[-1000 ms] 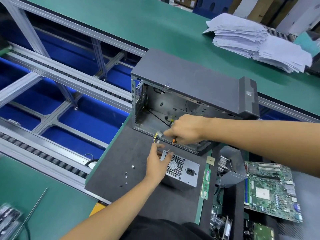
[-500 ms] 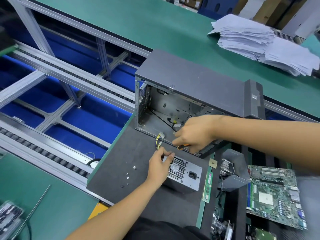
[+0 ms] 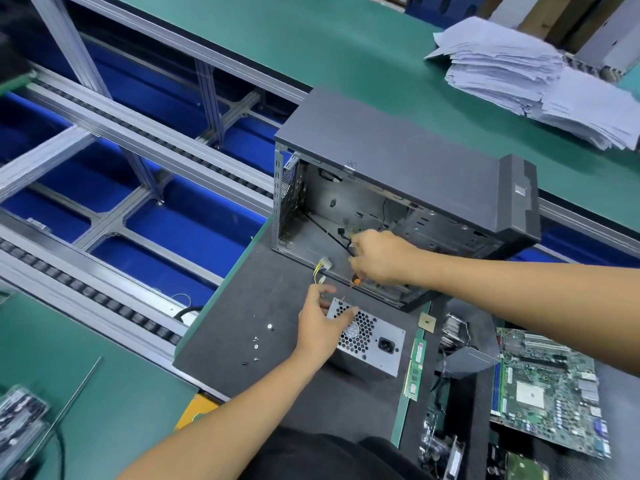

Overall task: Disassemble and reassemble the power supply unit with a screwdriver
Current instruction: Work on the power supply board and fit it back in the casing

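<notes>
The grey power supply unit (image 3: 372,344) lies on the dark mat in front of the open computer case (image 3: 398,174), its fan grille and power socket facing up. My left hand (image 3: 320,323) grips the unit's upper left corner, thumb on the far edge. My right hand (image 3: 382,258) is curled round a screwdriver with an orange handle (image 3: 355,281), its tip pointing down at a screw near the unit's top edge. Yellow and black cables with white connectors (image 3: 323,265) trail from the unit toward the case.
Loose screws (image 3: 256,346) lie on the mat left of the unit. A memory stick (image 3: 415,368), heat sink (image 3: 455,330) and motherboard (image 3: 550,393) sit to the right. A paper stack (image 3: 519,74) rests on the far green bench. Blue conveyor rails run on the left.
My right hand with the screwdriver has shifted slightly, staying above the unit's top edge. My left hand keeps its hold on the unit's corner. The view has drifted a little.
</notes>
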The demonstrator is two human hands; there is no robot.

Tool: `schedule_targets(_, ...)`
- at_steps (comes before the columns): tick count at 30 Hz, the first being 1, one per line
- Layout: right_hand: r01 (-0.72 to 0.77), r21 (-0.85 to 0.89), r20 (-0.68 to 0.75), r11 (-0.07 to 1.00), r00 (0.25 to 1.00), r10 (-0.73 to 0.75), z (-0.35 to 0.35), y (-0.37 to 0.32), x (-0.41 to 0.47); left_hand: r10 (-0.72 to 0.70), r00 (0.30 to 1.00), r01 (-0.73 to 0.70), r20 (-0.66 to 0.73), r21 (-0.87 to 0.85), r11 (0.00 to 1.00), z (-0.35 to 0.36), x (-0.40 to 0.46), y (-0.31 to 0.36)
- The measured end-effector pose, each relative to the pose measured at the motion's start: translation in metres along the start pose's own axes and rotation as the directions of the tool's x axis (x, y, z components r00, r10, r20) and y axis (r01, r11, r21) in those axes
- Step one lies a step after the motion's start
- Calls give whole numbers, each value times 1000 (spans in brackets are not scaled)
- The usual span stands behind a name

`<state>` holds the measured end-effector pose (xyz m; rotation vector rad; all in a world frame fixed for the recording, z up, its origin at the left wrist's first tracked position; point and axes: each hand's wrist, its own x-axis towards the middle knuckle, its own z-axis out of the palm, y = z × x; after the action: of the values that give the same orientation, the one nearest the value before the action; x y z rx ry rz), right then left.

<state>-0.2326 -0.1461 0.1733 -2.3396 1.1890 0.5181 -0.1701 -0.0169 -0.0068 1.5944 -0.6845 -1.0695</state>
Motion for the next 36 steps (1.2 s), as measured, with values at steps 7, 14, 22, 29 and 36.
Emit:
schedule_targets(7,472,-637,135,609,846,-515,-12,-3,1,73,997,-74,38,30,997,-1,-1,-1)
schedule_targets(14,717,-631,694,-296,351,-629,-38,6,5,96,995,-96,30,19,995,-1,0,-1)
schedule_targets(22,-6,-65,7,998,1000,7,-7,-3,11,86,996,-87,31,23,996,2,2,-4)
schedule_targets(29,697,-695,540,176,668,-511,-31,7,-1,52,998,-52,34,8,999,1,4,-3)
schedule_targets(36,736,-630,566,-249,215,-796,-32,21,10,71,997,-71,29,8,997,0,5,-1)
